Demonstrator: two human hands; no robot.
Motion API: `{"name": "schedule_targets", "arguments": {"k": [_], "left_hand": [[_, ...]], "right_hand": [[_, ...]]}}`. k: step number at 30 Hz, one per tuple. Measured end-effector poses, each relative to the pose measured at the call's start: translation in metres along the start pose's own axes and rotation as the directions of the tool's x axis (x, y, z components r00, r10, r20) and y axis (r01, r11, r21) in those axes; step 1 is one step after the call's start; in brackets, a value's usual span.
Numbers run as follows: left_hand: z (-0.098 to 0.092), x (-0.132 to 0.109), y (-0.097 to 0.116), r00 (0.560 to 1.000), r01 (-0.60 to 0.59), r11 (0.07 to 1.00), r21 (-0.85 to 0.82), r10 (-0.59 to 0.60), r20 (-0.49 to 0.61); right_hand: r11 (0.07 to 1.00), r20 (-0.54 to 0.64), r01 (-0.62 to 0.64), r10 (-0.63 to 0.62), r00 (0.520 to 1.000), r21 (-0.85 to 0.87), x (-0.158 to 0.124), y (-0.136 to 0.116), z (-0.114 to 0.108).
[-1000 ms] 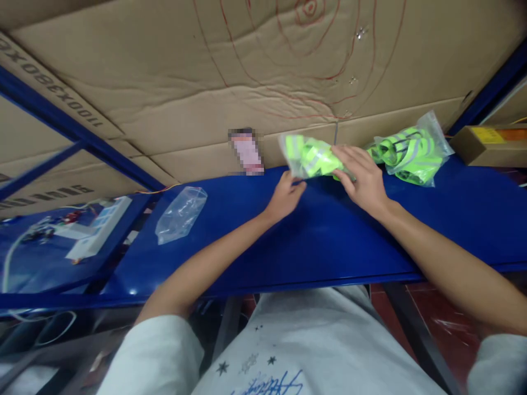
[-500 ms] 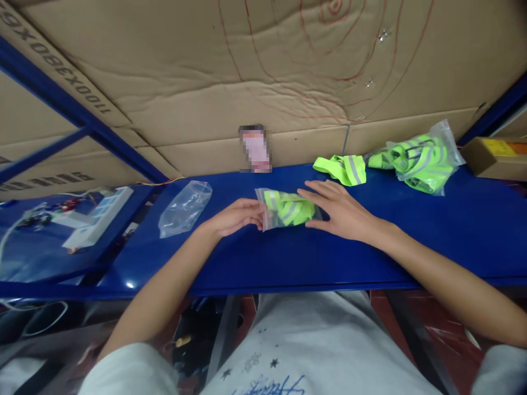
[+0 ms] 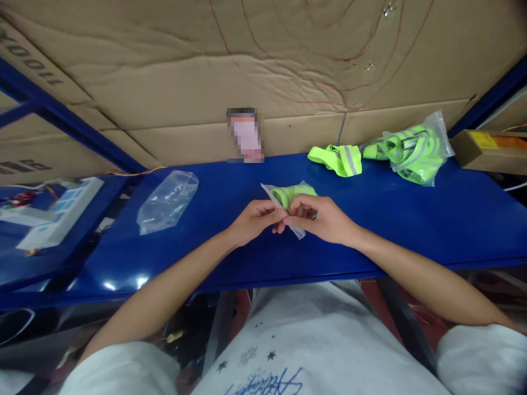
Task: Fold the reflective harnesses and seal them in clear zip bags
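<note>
A clear zip bag [image 3: 304, 186] with a folded neon-yellow reflective strap [image 3: 284, 195] inside is between my two hands. My left hand [image 3: 257, 220] pinches the bag's edge on its left side. My right hand [image 3: 325, 216] is closed on the same edge, its fingertips meeting those of the left. My fingers hide part of the bag and strap. Behind the hands, a loose neon-yellow reflective strap [image 3: 337, 159] lies on the blue table [image 3: 391, 230]. An empty clear plastic bag [image 3: 168, 202] rests to the left.
At the back right lies a filled bag of neon straps [image 3: 418, 149], beside a cardboard box [image 3: 489, 151]. A pixelated phone-like object [image 3: 246, 136] leans against the cardboard wall [image 3: 185, 109]. A white power strip [image 3: 61, 211] sits at the far left.
My right hand has moved left from the bag's far end and closed on its edge beside my left hand. The bag is now tilted, and the view has shifted slightly.
</note>
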State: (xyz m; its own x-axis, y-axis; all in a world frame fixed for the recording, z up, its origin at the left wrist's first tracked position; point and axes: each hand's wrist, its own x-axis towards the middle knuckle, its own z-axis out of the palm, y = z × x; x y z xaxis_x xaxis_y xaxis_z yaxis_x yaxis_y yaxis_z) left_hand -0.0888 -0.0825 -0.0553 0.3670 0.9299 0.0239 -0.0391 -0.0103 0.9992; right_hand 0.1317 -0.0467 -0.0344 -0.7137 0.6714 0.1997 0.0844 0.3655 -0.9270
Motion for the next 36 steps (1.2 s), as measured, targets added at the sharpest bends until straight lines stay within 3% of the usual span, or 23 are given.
{"name": "schedule_targets", "arguments": {"k": [4,7,10,12,18,23,28,33,36], "left_hand": [[-0.004,-0.005,0.002,0.997,-0.001,1.0,0.001,0.001,0.074],[-0.004,-0.007,0.0,0.998,-0.014,1.0,0.01,0.013,0.062],[0.0,-0.006,-0.002,0.998,-0.051,0.998,0.027,0.052,-0.025],[0.003,-0.006,-0.002,0.997,-0.069,0.996,0.061,0.07,-0.021],[0.008,-0.009,-0.004,0.994,-0.106,0.99,0.091,0.103,0.031],[0.014,-0.014,0.0,0.981,-0.179,0.96,0.214,0.19,-0.031],[0.02,-0.022,0.01,0.934,-0.274,0.873,0.404,0.342,-0.107],[0.023,-0.026,0.012,0.891,-0.345,0.794,0.501,0.445,-0.092],[0.025,-0.03,0.015,0.854,-0.409,0.712,0.571,0.518,-0.033]], "right_hand": [[0.999,0.006,0.032,-0.032,0.999,-0.042,-0.002,-0.001,-0.008],[0.977,-0.029,0.067,-0.074,0.997,-0.203,-0.006,-0.003,-0.003],[0.867,-0.136,0.035,-0.118,0.984,-0.498,-0.01,-0.005,0.006],[0.795,-0.163,0.0,-0.125,0.979,-0.606,-0.012,-0.007,0.009],[0.919,-0.066,0.007,-0.036,0.997,-0.394,-0.014,-0.01,0.002],[0.875,-0.123,0.026,-0.097,0.988,-0.484,-0.017,-0.015,0.004],[0.789,-0.201,0.092,-0.265,0.943,-0.607,-0.021,-0.016,0.016],[0.739,-0.243,0.15,-0.397,0.885,-0.657,-0.016,-0.012,0.013],[0.746,-0.399,0.113,-0.47,0.788,-0.657,-0.009,-0.011,-0.005]]}}
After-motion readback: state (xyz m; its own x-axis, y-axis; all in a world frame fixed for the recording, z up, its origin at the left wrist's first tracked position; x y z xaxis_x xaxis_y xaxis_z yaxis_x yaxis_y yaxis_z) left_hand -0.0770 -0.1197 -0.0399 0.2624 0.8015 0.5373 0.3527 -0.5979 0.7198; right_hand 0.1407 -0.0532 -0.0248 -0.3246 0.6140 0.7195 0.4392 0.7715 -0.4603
